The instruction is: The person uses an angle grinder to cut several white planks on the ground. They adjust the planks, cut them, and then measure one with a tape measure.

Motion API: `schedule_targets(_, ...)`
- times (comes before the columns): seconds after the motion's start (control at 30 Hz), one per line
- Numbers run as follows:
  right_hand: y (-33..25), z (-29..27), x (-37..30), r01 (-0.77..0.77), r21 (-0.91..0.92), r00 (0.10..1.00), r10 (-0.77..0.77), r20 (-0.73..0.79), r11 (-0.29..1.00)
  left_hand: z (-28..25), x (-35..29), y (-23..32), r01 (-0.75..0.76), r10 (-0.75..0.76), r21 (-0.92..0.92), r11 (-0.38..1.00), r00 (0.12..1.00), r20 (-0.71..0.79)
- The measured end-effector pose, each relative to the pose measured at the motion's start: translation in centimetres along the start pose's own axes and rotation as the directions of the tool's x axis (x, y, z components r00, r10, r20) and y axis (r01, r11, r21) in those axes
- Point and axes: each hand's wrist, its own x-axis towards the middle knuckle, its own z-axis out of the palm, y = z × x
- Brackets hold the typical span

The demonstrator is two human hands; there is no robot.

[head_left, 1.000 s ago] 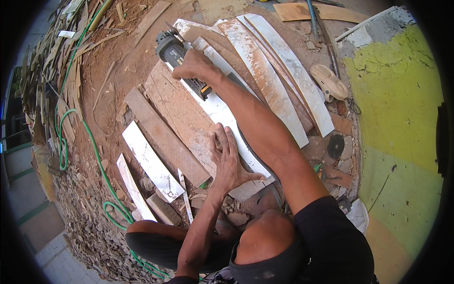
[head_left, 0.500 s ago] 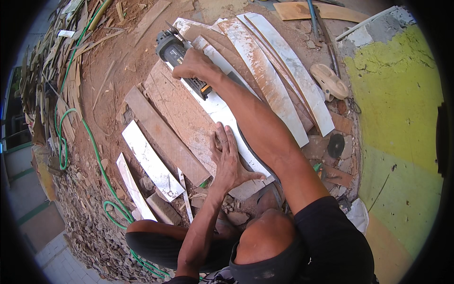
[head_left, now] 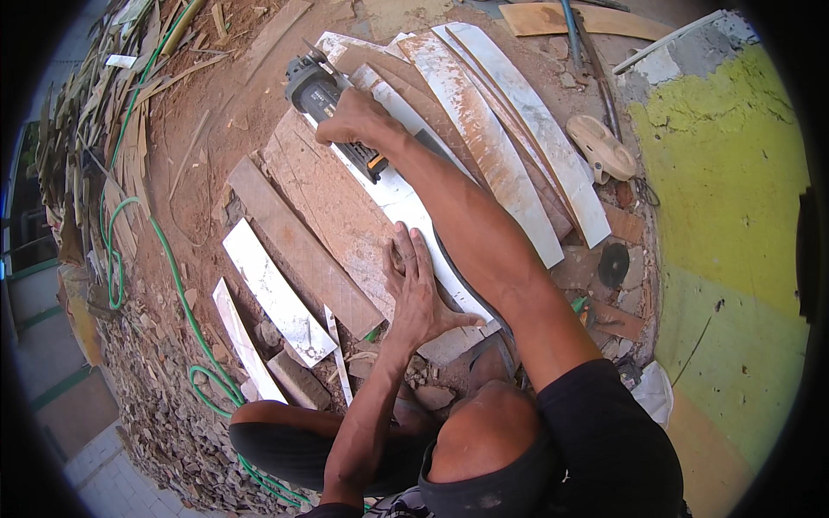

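The right hand (head_left: 361, 121), upper centre of the frame, is closed around the body of a grinder (head_left: 318, 97). The grinder's disc end points to the upper left; its rear end lies lower right, over a long white strip (head_left: 400, 200). Whether the disc touches the strip cannot be told from this angle.

The left hand (head_left: 419, 304), at frame centre, clasps nothing. It lies palm down at the lower part of the strip, thumb spread well apart from the fingers, two fingertips on the white face. The strip runs diagonally from the upper centre to just below the middle, beside a broad brown slab (head_left: 313, 194) on its left.

Left of the slab lies a brown plank (head_left: 298, 250), then a short white piece (head_left: 278, 293). Further strips, including a stained one (head_left: 479, 129), fan out at upper centre. Right of centre, a loose black disc (head_left: 614, 265) rests on the ground; a beige shoe (head_left: 600, 148) lies above it. A green hose (head_left: 177, 276) winds down the left side, near rubble (head_left: 186, 440) at lower left.
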Motion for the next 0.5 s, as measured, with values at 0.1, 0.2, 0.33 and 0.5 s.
schedule_targets(0.1, -0.21, -0.16, -0.30, -0.007, -0.005, 1.000, 0.007, 0.003, 1.000, -0.01, -0.05, 0.08, 0.007, -0.007, 0.005, 1.000, 1.000, -0.009)
schedule_targets(0.2, -0.20, -0.22, -0.50, -0.014, -0.007, 1.000, 0.014, 0.000, 1.000, -0.04, -0.01, 0.12, 0.007, -0.007, 0.002, 1.000, 1.000, -0.005)
schedule_targets(0.33, 0.05, -0.15, -0.36, -0.011, -0.010, 1.000, 0.011, -0.003, 1.000, -0.04, 0.06, 0.19, 0.014, -0.014, 0.006, 1.000, 1.000, 0.008)
schedule_targets(0.5, -0.31, -0.36, -0.41, -0.063, -0.031, 0.997, 0.065, 0.046, 0.998, 0.13, -0.01, -0.02, 0.007, -0.007, 0.010, 1.000, 1.000, -0.005)
